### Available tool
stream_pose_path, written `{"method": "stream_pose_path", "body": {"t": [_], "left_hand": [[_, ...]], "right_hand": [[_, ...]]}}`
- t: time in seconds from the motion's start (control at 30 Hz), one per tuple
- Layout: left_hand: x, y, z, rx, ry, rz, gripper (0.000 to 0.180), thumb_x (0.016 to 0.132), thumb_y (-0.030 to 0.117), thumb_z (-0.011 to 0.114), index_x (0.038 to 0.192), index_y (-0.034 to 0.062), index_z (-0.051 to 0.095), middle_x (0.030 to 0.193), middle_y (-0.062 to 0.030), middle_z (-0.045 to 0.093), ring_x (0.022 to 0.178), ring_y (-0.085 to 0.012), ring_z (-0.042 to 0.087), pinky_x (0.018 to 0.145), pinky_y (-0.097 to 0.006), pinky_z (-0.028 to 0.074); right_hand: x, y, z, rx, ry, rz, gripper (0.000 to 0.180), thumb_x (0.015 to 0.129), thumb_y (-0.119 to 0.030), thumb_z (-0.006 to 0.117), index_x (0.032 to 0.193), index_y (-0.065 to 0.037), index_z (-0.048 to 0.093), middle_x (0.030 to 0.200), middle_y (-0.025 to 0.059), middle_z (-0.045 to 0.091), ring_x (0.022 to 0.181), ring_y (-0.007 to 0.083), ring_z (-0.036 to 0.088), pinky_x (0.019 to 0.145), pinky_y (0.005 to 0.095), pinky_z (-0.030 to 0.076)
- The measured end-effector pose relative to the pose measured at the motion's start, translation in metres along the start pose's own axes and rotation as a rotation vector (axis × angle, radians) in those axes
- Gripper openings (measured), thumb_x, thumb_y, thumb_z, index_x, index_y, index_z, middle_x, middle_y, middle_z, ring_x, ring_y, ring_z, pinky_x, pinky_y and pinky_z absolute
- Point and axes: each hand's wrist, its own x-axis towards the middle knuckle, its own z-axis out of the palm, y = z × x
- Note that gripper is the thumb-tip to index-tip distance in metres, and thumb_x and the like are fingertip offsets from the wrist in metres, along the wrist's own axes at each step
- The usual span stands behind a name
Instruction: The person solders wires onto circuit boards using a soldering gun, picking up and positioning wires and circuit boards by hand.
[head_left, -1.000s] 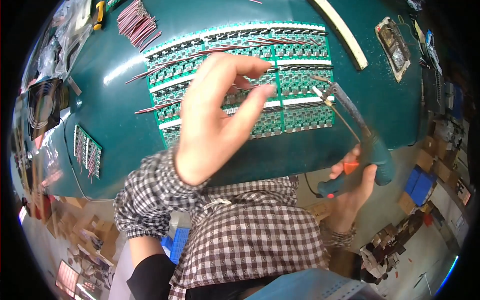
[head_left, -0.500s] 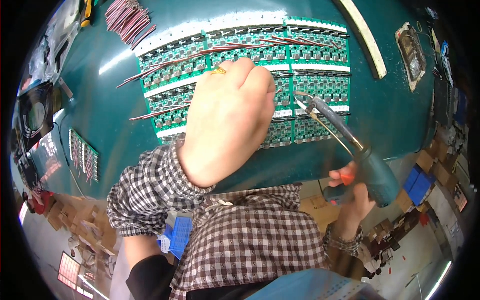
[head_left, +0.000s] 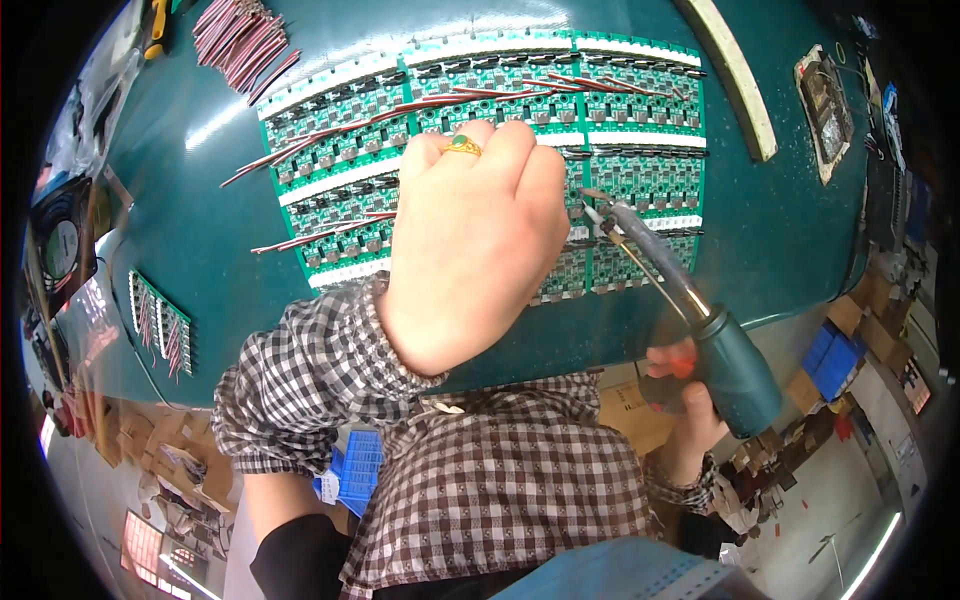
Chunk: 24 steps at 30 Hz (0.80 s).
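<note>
The left hand is over the green circuit boards, back upward, a ring on one finger. Its fingers are curled in, and their tips are hidden, so I cannot tell whether they pinch anything. The boards lie in joined panels on the green desk, with pale strips along their rows and red-and-white wires across them.

The right hand has its fingers closed around the grip of a teal soldering iron. The iron's tip is at the boards, just beside the left hand; contact is unclear.

On the right of the desk is a shallow, pale-rimmed tray with dark, crusted matter inside. Below desk level, a blue crate is near the left sleeve; its contents cannot be made out. Another blue bin is at far right, and open cardboard boxes are at lower left, what they hold too small to tell.

A bundle of loose wires lies at the desk's upper left, and a small wired board is at its left side.
</note>
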Motion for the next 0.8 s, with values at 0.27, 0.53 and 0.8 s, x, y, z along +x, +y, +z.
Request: {"method": "stream_pose_path", "body": {"t": [0.27,0.53,0.8], "left_hand": [[0.002,-0.004,0.001,-0.055,-0.023,-0.001,0.016,0.067,0.005,0.063,0.077,0.0095,0.051,0.072,-0.0037,0.049,0.069,-0.0227,0.050,0.062,-0.035,0.035],[0.003,-0.005,0.002,-0.059,-0.070,0.008,0.016,0.067,0.004,0.063,0.076,0.0088,0.051,0.071,-0.0039,0.049,0.068,-0.0227,0.050,0.061,-0.034,0.035],[0.005,-0.007,0.001,-0.103,-0.031,0.027,0.017,0.066,0.003,0.064,0.075,0.0088,0.051,0.071,-0.0042,0.050,0.068,-0.0224,0.051,0.061,-0.033,0.035]], "right_hand": [[-0.003,0.002,0.001,-0.024,0.039,0.032,0.068,0.073,-0.030,0.074,0.119,0.003,0.036,0.099,0.0150,0.060,0.092,0.0251,0.061,0.075,0.0337,0.052],[-0.009,0.005,-0.002,-0.080,0.043,0.057,0.070,0.070,-0.029,0.076,0.117,0.004,0.036,0.098,0.0175,0.060,0.089,0.0251,0.062,0.075,0.0332,0.053],[-0.008,0.006,-0.003,-0.105,0.008,0.048,0.070,0.070,-0.028,0.077,0.117,0.005,0.037,0.099,0.0196,0.060,0.091,0.0261,0.062,0.077,0.0352,0.053]]}}
